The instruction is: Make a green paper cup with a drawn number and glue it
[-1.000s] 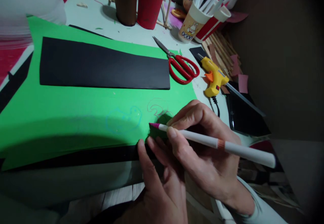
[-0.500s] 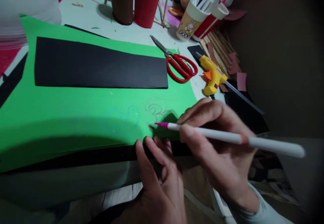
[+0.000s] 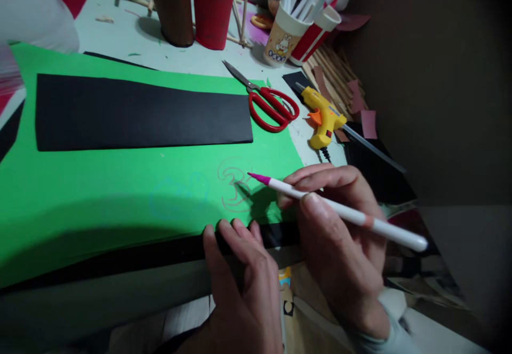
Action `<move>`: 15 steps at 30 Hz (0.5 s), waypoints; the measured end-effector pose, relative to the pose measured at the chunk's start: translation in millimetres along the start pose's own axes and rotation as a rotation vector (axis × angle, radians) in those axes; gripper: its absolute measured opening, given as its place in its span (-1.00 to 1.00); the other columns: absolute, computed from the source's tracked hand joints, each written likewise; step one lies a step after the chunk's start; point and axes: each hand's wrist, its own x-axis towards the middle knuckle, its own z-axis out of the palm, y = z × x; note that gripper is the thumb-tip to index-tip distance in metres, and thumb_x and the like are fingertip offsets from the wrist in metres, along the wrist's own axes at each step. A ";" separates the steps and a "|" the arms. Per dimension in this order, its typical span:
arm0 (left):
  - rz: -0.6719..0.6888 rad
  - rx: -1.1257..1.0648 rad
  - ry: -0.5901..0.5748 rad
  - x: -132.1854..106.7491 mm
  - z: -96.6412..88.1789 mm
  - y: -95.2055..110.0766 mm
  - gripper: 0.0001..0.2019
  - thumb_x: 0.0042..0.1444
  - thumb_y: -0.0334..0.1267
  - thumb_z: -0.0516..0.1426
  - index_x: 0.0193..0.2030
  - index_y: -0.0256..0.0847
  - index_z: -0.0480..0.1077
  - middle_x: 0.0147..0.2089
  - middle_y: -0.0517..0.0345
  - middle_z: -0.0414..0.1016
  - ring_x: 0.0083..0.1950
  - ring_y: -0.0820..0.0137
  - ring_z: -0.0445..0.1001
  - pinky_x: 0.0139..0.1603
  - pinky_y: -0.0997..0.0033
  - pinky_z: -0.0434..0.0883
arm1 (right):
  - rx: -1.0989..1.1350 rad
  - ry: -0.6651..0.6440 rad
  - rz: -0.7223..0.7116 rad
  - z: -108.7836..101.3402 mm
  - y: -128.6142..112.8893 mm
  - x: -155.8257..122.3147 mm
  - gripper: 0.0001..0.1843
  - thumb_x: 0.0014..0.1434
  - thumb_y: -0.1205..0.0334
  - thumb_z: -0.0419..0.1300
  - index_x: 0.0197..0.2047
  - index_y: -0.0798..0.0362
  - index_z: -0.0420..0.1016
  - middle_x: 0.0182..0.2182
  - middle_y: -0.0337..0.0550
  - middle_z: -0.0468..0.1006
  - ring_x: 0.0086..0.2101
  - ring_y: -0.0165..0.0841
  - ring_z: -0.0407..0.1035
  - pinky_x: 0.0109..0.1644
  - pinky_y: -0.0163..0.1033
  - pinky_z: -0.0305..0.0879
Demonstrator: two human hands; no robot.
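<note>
A large green paper sheet [image 3: 120, 178] covers the table, with a long black paper strip [image 3: 140, 111] lying on it. My right hand [image 3: 340, 236] grips a white marker with a pink tip [image 3: 340, 212]; the tip hovers just right of a pink outline [image 3: 234, 186] drawn on the green sheet. A faint blue outline [image 3: 180, 194] lies left of the pink one. My left hand [image 3: 240, 279] rests at the table's near edge, its fingertips pressed on the black paper under the green sheet, holding nothing.
Red-handled scissors [image 3: 268, 103] and a yellow glue gun [image 3: 322, 117] lie right of the green sheet. Behind stand a brown cup [image 3: 172, 5], a red cup [image 3: 212, 7] and paper cups full of pens [image 3: 296, 29]. Wooden sticks [image 3: 332, 71] and black sheets [image 3: 376, 167] lie at the right.
The marker tip has lifted off and moved right, uncovering the pink outline. My right hand has shifted right and my left hand has slid slightly left along the edge. The view has tilted.
</note>
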 end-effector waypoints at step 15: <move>-0.096 -0.006 0.010 2.8 1.9 7.6 -0.38 -0.02 0.02 0.20 0.06 -0.48 0.53 -0.18 -0.18 0.66 -0.17 0.01 0.61 -0.20 -0.03 0.62 | 0.190 0.306 -0.023 12.7 3.9 -11.1 -0.88 0.18 0.41 0.25 -0.37 0.04 0.43 -0.40 -0.24 0.33 -0.47 -0.43 0.25 -0.47 -0.29 0.22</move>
